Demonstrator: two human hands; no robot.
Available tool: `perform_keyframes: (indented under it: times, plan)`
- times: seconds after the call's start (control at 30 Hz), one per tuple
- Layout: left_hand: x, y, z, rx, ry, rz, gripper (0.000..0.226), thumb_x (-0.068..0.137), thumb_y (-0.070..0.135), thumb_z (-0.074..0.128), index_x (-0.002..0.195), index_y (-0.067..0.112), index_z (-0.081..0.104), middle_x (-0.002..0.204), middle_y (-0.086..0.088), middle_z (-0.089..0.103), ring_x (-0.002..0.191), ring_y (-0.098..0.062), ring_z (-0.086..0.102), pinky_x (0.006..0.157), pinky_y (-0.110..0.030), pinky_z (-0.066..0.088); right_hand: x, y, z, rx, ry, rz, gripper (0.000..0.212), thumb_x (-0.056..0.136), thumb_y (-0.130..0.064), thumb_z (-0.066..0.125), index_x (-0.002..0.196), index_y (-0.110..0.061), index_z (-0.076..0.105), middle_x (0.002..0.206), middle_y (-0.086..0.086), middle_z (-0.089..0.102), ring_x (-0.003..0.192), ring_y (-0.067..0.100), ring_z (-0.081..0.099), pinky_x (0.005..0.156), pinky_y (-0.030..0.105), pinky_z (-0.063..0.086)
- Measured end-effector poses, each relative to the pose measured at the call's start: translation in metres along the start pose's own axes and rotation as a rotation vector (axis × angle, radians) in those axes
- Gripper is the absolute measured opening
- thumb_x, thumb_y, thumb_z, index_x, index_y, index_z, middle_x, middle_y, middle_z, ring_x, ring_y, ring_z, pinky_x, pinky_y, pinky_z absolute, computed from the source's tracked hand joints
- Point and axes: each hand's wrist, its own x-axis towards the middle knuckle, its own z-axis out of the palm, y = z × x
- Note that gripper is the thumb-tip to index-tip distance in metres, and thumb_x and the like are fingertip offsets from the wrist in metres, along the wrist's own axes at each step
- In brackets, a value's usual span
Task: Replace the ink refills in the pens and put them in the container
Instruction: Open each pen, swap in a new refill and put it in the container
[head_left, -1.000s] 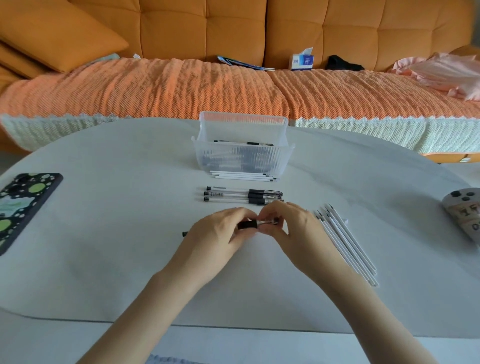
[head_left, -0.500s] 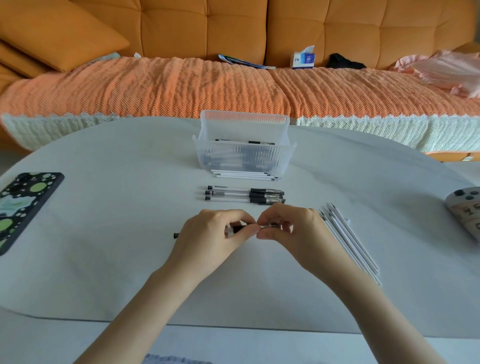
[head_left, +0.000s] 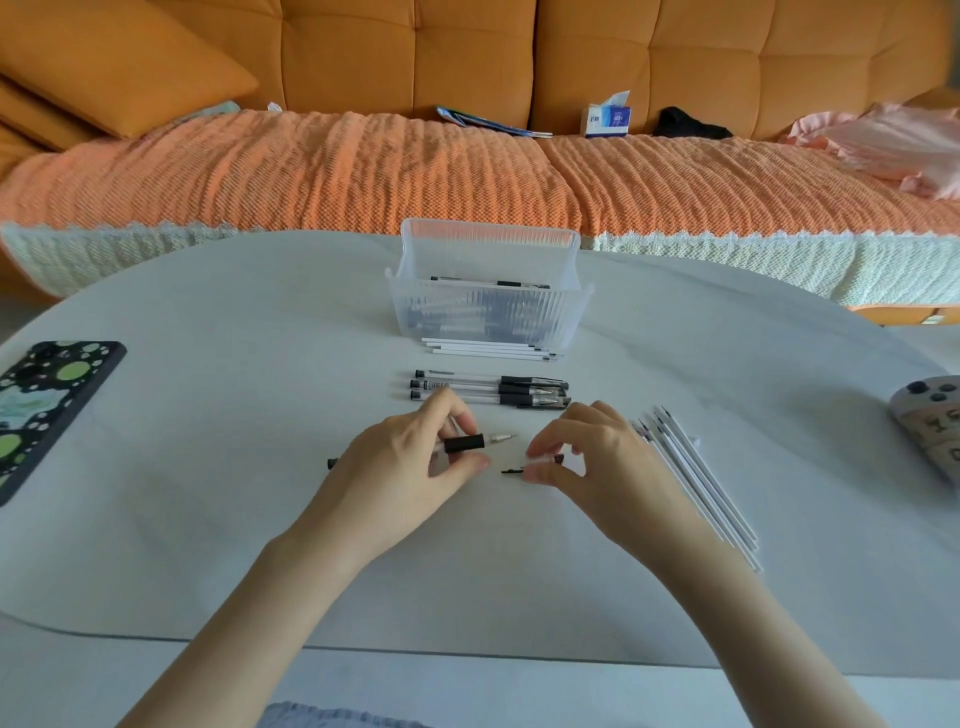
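My left hand (head_left: 410, 467) grips a clear pen with a black grip (head_left: 465, 443), its metal tip pointing right and uncovered. My right hand (head_left: 587, 457) pinches the pen's cap (head_left: 537, 465), held a short way right of the tip. Three more pens (head_left: 491, 389) lie side by side just beyond my hands. A clear ribbed container (head_left: 488, 306) with several pens inside stands further back. White refills (head_left: 493, 349) lie against its front wall, and another bunch of white refills (head_left: 696, 478) lies right of my right hand.
A phone in a green-dotted case (head_left: 47, 410) lies at the table's left edge. A game controller (head_left: 930, 426) sits at the right edge. An orange sofa with a tissue box (head_left: 607, 119) runs behind the white table (head_left: 208, 519).
My hands have drawn apart. The cap has come off the pen's tip and is now in my right hand, while my left keeps hold of the pen.
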Motion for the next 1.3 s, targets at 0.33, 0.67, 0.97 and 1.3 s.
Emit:
perform_keyframes:
  times: [0.33, 0.67, 0.97, 1.3]
  plan:
    - [0.001, 0.0, 0.003, -0.07, 0.052, 0.136, 0.015, 0.08, 0.03, 0.071, 0.085, 0.026, 0.058, 0.079, 0.021, 0.06, 0.076, -0.002, 0.058, 0.06, -0.007, 0.039, 0.0, -0.012, -0.008, 0.272, -0.021, 0.023, 0.014, 0.075, -0.038, 0.073, 0.088, -0.034, 0.071, 0.083, -0.019, 0.064, 0.08, 0.004, 0.05, 0.066, 0.01, 0.034]
    - [0.002, 0.002, 0.001, -0.121, 0.097, 0.159, 0.008, 0.076, 0.029, 0.074, 0.081, 0.028, 0.068, 0.079, 0.017, 0.065, 0.075, -0.004, 0.058, 0.067, -0.02, 0.046, -0.003, -0.024, -0.012, 0.354, 0.055, 0.03, 0.006, 0.078, -0.016, 0.073, 0.074, -0.019, 0.074, 0.058, -0.019, 0.054, 0.064, -0.006, 0.047, 0.06, 0.007, 0.034]
    - [0.0, -0.001, 0.003, -0.023, 0.086, 0.173, 0.03, 0.072, 0.045, 0.072, 0.095, 0.036, 0.055, 0.09, 0.025, 0.057, 0.073, -0.005, 0.056, 0.066, -0.013, 0.044, -0.001, -0.021, -0.011, 0.339, 0.081, 0.033, 0.005, 0.076, -0.016, 0.075, 0.076, -0.021, 0.073, 0.07, -0.035, 0.056, 0.067, -0.006, 0.05, 0.062, 0.007, 0.035]
    - [0.002, -0.003, 0.0, -0.06, 0.088, 0.17, 0.025, 0.076, 0.042, 0.071, 0.095, 0.034, 0.055, 0.087, 0.022, 0.059, 0.073, -0.003, 0.053, 0.062, -0.009, 0.039, -0.001, -0.019, -0.014, 0.442, 0.056, 0.082, 0.007, 0.076, -0.015, 0.074, 0.074, -0.022, 0.072, 0.071, -0.009, 0.064, 0.066, 0.0, 0.051, 0.061, 0.008, 0.035]
